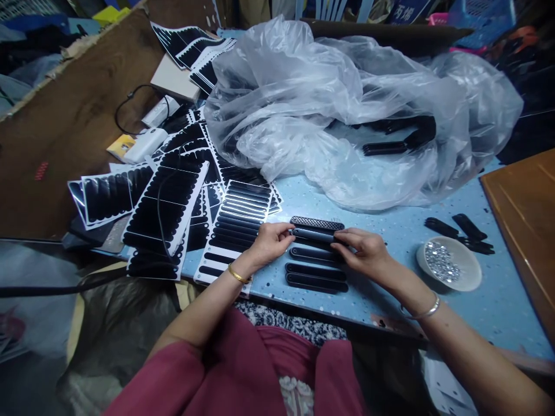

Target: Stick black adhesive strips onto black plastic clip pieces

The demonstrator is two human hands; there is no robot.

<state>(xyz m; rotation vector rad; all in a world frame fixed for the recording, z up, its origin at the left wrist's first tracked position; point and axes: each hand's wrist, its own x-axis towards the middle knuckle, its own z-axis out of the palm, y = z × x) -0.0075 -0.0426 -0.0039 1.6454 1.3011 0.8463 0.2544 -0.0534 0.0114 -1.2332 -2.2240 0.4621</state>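
My left hand (271, 241) pinches the left end of a black strip (314, 235), and my right hand (362, 249) grips its right end between thumb and fingers. The strip lies level just in front of a black piece with a patterned top (317, 223). Closer to me, several more black strips (316, 282) lie in a row on the blue table (373, 294). Left of my left hand is a sheet of long black stickers (236, 225), with white backing bared at its near end.
A big clear plastic bag (295, 104) with black pieces inside covers the table's far side. Sticker sheets (162, 196) pile up at the left beside a wooden board (65, 133). At the right stands a white bowl (470, 268) of small shiny parts, near loose black pieces (441, 226).
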